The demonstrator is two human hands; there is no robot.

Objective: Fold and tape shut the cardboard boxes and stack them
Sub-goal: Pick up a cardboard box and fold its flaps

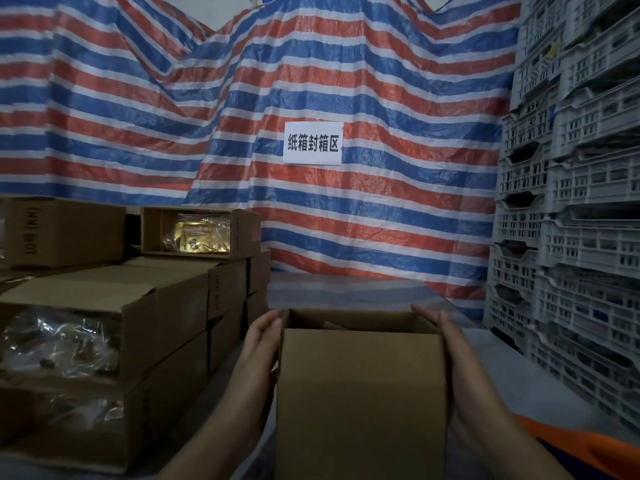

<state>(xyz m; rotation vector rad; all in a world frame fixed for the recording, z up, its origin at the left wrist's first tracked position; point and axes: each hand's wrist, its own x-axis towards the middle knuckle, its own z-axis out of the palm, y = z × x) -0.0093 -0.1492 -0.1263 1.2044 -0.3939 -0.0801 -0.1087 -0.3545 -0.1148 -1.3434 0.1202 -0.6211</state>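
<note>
A plain brown cardboard box (pixel 360 400) stands in front of me at the bottom centre, its far end open and dark inside. My left hand (pixel 261 344) presses flat against its left side, fingertips at the far top corner. My right hand (pixel 450 344) grips its right side the same way. To the left a stack of cardboard boxes (pixel 104 327) lies on its side, open ends showing clear plastic bags; one on top (pixel 197 233) holds gold packets.
A red, white and blue striped tarp (pixel 242 116) hangs behind with a white paper sign (pixel 313 143). Grey plastic crates (pixel 571 202) are piled high along the right. A pale table surface (pixel 346 292) runs ahead of the box. Something orange (pixel 588 445) lies at the bottom right.
</note>
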